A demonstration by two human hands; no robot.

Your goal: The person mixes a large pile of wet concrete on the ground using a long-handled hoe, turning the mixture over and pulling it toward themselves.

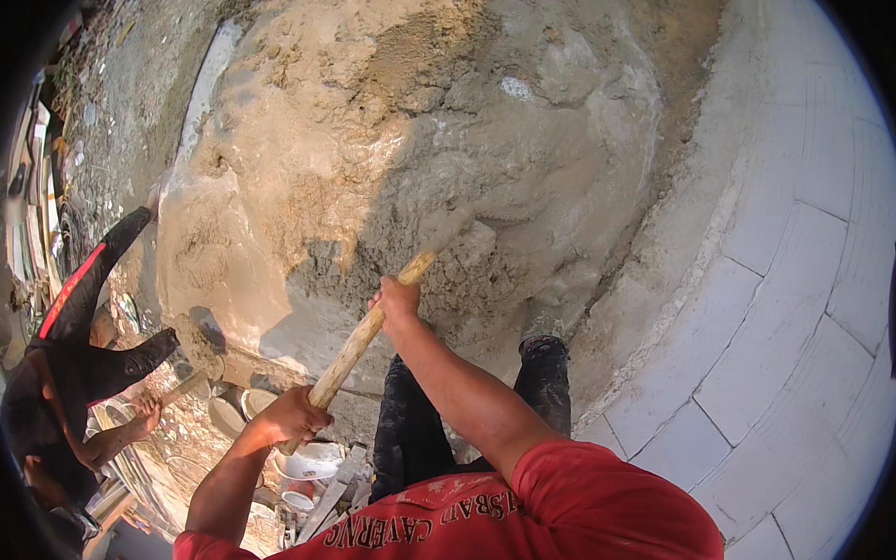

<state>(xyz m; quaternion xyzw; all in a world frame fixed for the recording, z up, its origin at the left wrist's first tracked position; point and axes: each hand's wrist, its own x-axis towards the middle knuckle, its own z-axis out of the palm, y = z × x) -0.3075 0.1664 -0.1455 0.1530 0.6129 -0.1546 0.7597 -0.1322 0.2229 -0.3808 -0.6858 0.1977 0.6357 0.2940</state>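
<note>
A thick wooden handle (pixel 352 356) slants up and away from me into a heap of wet mortar (pixel 451 181). Whatever head it carries is hidden in the grey mix, so I cannot tell the tool's kind. My left hand (pixel 295 418) is wrapped round the handle's near end, low and to the left. Further up, my right hand (pixel 398 302) grips the same handle, close to the mortar. The mix looks wet and churned where the handle enters it, with browner sand toward the far left. My dark trousers and shoes stand at the heap's near edge.
At left, another person in dark clothes (pixel 65 365) holds a wooden-handled shovel (pixel 193 375) near the heap. Pale block wall (pixel 762 330) curves along my right. Buckets (pixel 228 415), a white basin (pixel 313 461) and scraps lie behind my left arm. Planks (pixel 34 196) lean at far left.
</note>
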